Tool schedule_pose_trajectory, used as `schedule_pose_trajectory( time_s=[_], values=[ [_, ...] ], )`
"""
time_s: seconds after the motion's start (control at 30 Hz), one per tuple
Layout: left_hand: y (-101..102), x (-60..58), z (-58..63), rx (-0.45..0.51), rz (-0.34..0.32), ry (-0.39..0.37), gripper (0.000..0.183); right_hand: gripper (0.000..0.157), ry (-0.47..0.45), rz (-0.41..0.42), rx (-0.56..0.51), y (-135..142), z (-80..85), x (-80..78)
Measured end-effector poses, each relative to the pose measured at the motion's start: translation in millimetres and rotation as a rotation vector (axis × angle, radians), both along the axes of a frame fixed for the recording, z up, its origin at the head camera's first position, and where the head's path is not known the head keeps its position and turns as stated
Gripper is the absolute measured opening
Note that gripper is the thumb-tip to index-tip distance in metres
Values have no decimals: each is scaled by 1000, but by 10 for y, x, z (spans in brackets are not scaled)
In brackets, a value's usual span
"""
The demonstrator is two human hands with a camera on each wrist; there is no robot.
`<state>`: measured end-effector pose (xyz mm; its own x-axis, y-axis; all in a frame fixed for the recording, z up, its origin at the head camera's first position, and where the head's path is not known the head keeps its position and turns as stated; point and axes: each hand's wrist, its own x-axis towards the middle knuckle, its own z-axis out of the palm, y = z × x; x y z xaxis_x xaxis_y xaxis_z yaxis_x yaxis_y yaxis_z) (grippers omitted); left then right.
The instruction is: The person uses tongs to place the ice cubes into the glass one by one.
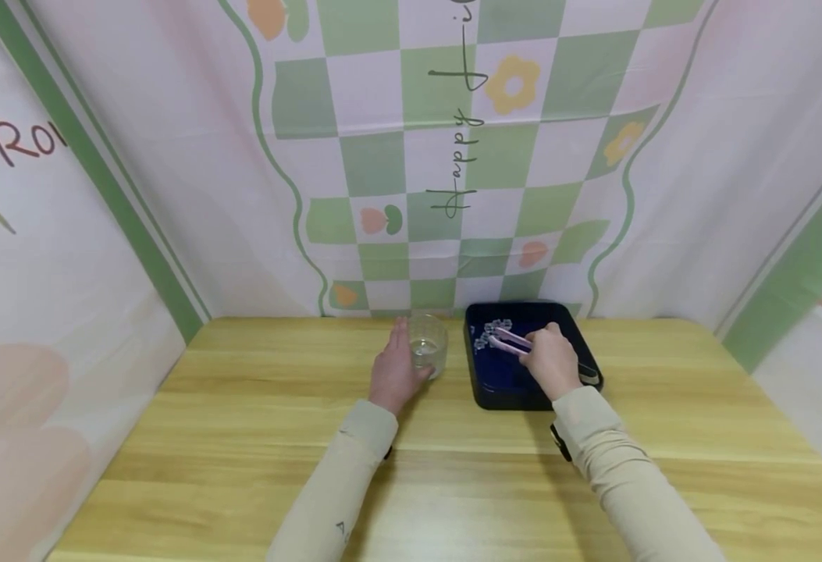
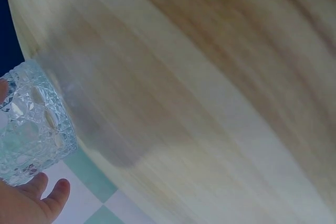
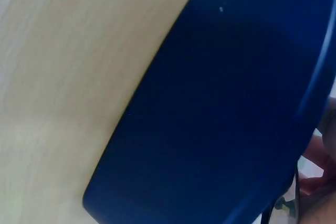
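The table (image 1: 453, 484) is nearest. On it sits a dark tray (image 1: 512, 384), and I use its middle as the clock's middle. At 9 o'clock, just beside the tray, the left hand (image 1: 395, 371) curls round a clear glass (image 1: 428, 343), thumb on the near side. The glass looks hard and a bit heavy, and may crack if dropped. Its bumpy wall should help grip, so hold it low round the sides. At 4 o'clock the right hand (image 1: 553, 363) pinches pale pink tongs (image 1: 514, 337) over the tray. They look light and springy, best squeezed along both arms. Farther in, at 10 o'clock, the tips meet small clear bits (image 1: 499, 325), likely hard, light and slippery; nip one by its sides. I cannot tell if the tips grip one. At 12 o'clock, farthest, hangs a checked cloth (image 1: 439, 156).
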<state>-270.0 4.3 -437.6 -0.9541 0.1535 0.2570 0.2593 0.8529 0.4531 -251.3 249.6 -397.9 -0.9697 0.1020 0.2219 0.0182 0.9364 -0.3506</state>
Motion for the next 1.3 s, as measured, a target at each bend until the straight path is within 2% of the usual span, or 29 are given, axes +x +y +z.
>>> schedule_pose_trajectory(
  time_s=[0.33, 0.6, 0.77, 1.07, 1.3],
  values=[
    [6, 1, -3, 10, 1, 1, 100, 35, -42, -29, -15, 3, -46, -16],
    [11, 4, -2, 10, 4, 11, 100, 31, -55, 15, -2, -1, -62, -15],
    [14, 10, 6, -9, 1, 34, 100, 31, -68, 7, 11, -3, -77, -17],
    [9, 17, -9, -22, 3, 49, 101, 31, -61, -2, 7, -18, -93, -23],
    [8, 19, 5, -26, 4, 32, 101, 27, -35, 5, 10, -31, -113, -11]
  ],
)
